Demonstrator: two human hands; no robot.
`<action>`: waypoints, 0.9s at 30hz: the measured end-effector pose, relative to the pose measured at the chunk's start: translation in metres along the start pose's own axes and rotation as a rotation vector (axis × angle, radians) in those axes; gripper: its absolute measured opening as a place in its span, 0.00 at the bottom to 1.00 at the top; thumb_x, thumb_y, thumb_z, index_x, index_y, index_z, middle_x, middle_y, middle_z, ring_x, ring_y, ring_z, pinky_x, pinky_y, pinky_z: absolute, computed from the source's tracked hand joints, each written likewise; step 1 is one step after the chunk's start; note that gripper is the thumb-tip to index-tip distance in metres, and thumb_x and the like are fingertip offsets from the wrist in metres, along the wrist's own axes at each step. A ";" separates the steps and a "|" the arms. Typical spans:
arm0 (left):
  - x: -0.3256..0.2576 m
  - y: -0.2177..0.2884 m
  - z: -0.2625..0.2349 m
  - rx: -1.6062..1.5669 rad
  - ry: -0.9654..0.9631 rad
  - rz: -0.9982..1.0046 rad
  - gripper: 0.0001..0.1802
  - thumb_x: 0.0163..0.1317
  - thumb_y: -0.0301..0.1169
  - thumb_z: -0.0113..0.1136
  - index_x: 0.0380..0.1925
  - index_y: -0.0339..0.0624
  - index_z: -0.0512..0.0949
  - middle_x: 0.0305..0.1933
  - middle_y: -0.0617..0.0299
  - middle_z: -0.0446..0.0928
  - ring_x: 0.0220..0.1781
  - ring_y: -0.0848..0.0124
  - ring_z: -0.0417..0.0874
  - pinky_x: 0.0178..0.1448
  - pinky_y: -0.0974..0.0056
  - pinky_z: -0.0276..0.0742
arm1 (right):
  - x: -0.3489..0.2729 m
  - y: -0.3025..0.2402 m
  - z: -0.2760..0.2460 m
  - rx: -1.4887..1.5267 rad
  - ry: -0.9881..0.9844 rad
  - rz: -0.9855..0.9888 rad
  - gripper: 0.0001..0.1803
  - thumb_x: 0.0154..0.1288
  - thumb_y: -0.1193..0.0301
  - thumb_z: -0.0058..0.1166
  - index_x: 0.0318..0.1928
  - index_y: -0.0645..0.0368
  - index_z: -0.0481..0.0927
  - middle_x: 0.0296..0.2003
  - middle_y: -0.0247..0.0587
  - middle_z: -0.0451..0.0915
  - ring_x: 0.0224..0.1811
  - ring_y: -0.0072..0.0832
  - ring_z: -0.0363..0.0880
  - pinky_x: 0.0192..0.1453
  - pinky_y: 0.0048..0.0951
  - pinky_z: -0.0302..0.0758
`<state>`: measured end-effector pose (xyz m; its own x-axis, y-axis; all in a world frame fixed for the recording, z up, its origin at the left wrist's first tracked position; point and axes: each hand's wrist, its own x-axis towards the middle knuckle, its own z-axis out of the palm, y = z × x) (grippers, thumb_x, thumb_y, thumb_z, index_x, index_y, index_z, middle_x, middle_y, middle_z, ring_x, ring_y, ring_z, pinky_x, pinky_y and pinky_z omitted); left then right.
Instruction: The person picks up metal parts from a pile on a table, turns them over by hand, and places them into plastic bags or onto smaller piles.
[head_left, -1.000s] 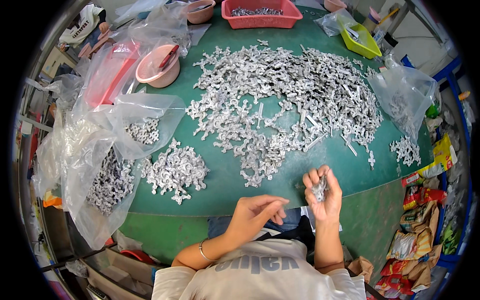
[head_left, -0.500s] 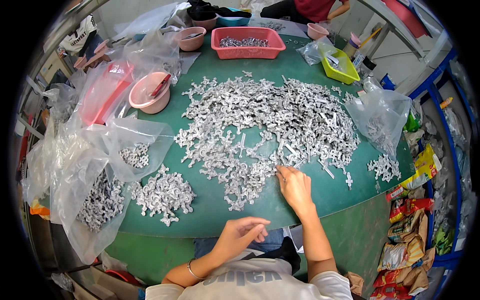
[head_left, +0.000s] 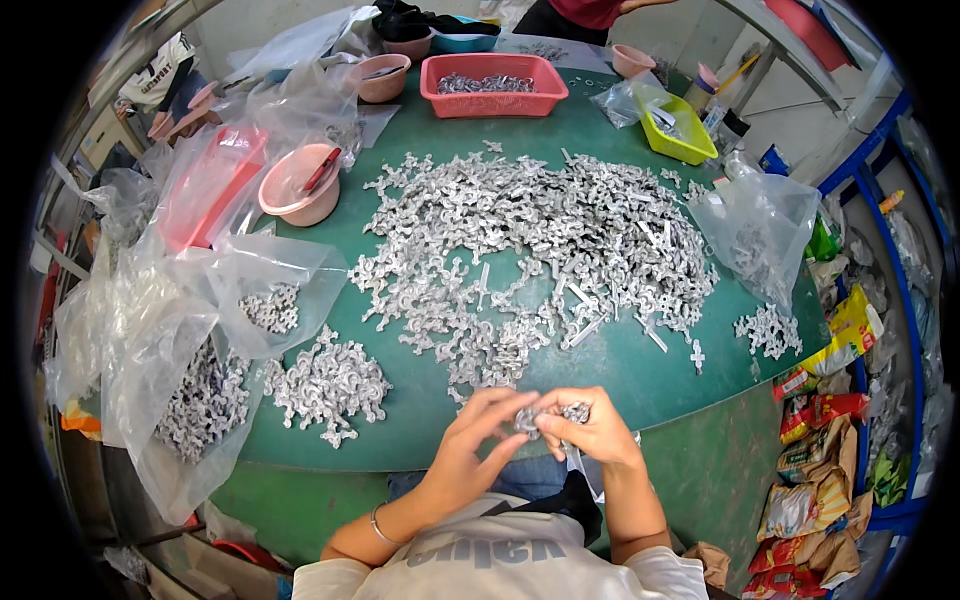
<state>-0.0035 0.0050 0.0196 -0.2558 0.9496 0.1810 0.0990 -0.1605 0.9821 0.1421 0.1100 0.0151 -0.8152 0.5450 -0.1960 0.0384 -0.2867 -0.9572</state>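
My right hand [head_left: 597,432], near the table's front edge, is closed on several small silver-grey metal pieces [head_left: 575,411]. Some stick out above its fingers, and one piece [head_left: 527,421] shows at its left side by the thumb. My left hand [head_left: 473,447] faces it with fingers stretched and thumb apart, its fingertips right beside that piece; whether they touch it I cannot tell. Beyond both hands spreads a big heap of similar metal pieces [head_left: 620,210], lobed and cross-shaped, on the green table [head_left: 450,440]. A smaller pile [head_left: 330,388] lies to the left.
Clear plastic bags with metal pieces stand left [head_left: 200,400] and right [head_left: 760,235]. A pink bowl [head_left: 300,205] holds a red-handled object. At the back are a pink tray [head_left: 495,105] and a yellow-green basket [head_left: 685,148]. Another person [head_left: 570,15] is at the far side.
My right hand has come back from the heap's near edge toward my body, now with metal pieces in it. My left hand has moved up beside it, its fingers spreading.
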 end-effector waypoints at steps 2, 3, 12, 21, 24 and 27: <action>0.003 0.001 -0.013 0.207 -0.177 0.116 0.13 0.53 0.16 0.53 0.41 0.32 0.75 0.42 0.56 0.70 0.38 0.72 0.75 0.42 0.70 0.76 | -0.002 -0.004 0.006 -0.023 -0.028 0.023 0.06 0.58 0.76 0.53 0.34 0.68 0.77 0.18 0.34 0.73 0.15 0.15 0.68 0.18 0.16 0.63; 0.001 0.000 -0.014 0.132 -0.155 0.053 0.13 0.53 0.15 0.53 0.40 0.32 0.75 0.42 0.55 0.70 0.39 0.72 0.75 0.43 0.70 0.76 | -0.003 -0.004 0.006 -0.036 -0.019 0.039 0.06 0.58 0.76 0.53 0.34 0.68 0.77 0.18 0.34 0.74 0.15 0.15 0.68 0.18 0.16 0.63; -0.005 -0.004 -0.010 -0.290 0.052 -0.080 0.16 0.52 0.14 0.55 0.43 0.30 0.73 0.45 0.55 0.69 0.45 0.72 0.71 0.46 0.72 0.74 | -0.018 -0.005 0.012 0.007 0.157 -0.129 0.18 0.46 0.85 0.58 0.42 0.67 0.74 0.18 0.33 0.73 0.17 0.15 0.69 0.21 0.16 0.65; -0.009 0.001 -0.003 -0.405 0.020 -0.130 0.21 0.54 0.12 0.49 0.50 0.31 0.68 0.51 0.54 0.67 0.54 0.69 0.69 0.50 0.70 0.72 | -0.023 0.001 0.027 -0.244 0.338 -0.292 0.11 0.47 0.85 0.58 0.35 0.67 0.77 0.26 0.40 0.80 0.20 0.15 0.74 0.22 0.15 0.67; -0.010 0.007 -0.005 -0.431 -0.022 -0.200 0.22 0.55 0.12 0.47 0.52 0.31 0.66 0.52 0.54 0.66 0.55 0.68 0.69 0.53 0.69 0.71 | -0.025 0.006 0.023 -0.202 0.358 -0.290 0.11 0.49 0.85 0.56 0.36 0.67 0.77 0.26 0.41 0.80 0.20 0.16 0.74 0.22 0.15 0.67; -0.010 0.005 -0.005 -0.436 -0.031 -0.181 0.22 0.55 0.12 0.47 0.52 0.30 0.66 0.53 0.54 0.66 0.54 0.68 0.70 0.54 0.68 0.71 | -0.024 0.006 0.026 -0.144 0.383 -0.289 0.10 0.50 0.85 0.55 0.36 0.68 0.77 0.25 0.41 0.79 0.19 0.17 0.74 0.22 0.16 0.66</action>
<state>-0.0052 -0.0068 0.0231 -0.2024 0.9793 0.0100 -0.3594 -0.0838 0.9294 0.1468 0.0743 0.0193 -0.5347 0.8439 0.0434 -0.0563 0.0157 -0.9983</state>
